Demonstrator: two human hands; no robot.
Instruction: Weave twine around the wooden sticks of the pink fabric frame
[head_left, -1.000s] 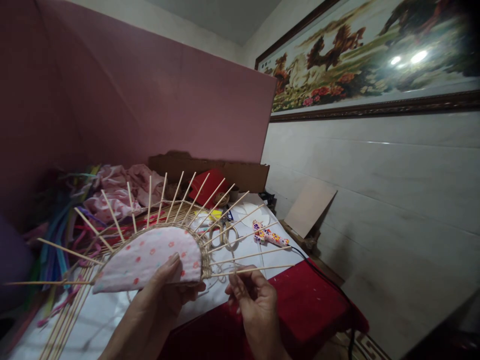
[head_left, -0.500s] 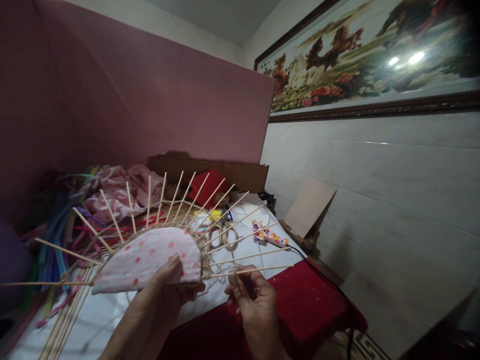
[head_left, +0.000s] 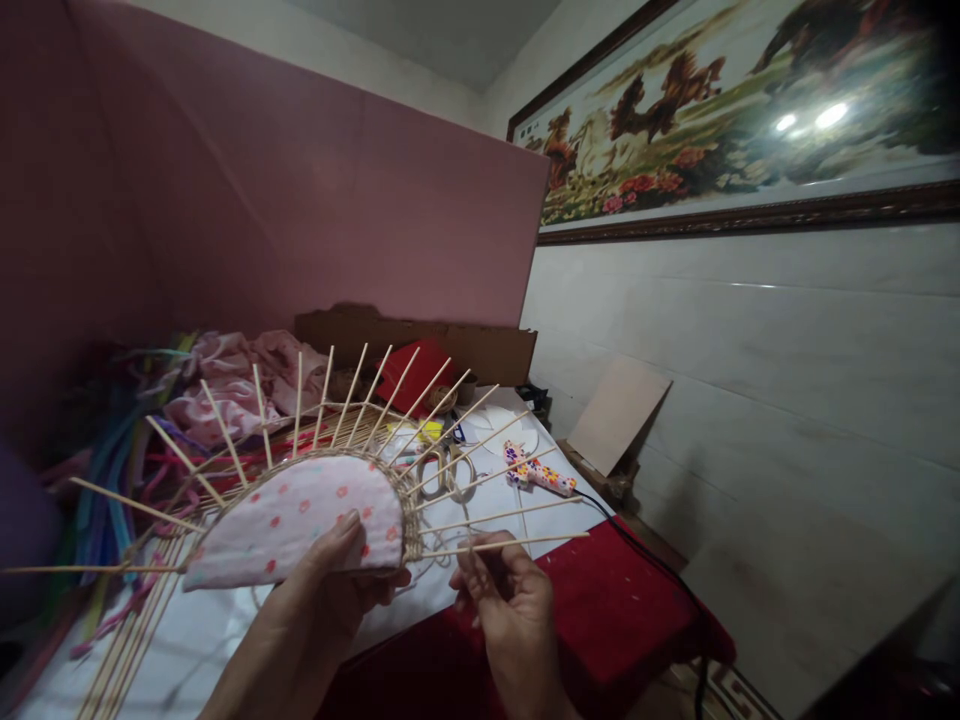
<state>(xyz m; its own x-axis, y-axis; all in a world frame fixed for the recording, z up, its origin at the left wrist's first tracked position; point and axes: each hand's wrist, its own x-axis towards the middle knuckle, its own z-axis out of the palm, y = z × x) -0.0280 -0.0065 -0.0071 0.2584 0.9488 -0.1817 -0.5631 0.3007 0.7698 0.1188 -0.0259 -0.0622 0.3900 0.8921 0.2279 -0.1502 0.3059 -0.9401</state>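
My left hand grips a half-round panel covered in pale fabric with small red flowers, thumb on the front and fingers behind. Thin wooden sticks fan out from its curved edge, and twine is woven round their bases. At the right end, my right hand is closed in a pinch beside the lowest stick. A thin strand of twine seems to run into its fingertips, though the fingers partly hide it.
Scissors and a flower-patterned glue gun with a black cord lie on the white table covering. Long sticks, coloured strips and pink cloth are on the left. Red cloth covers the near right.
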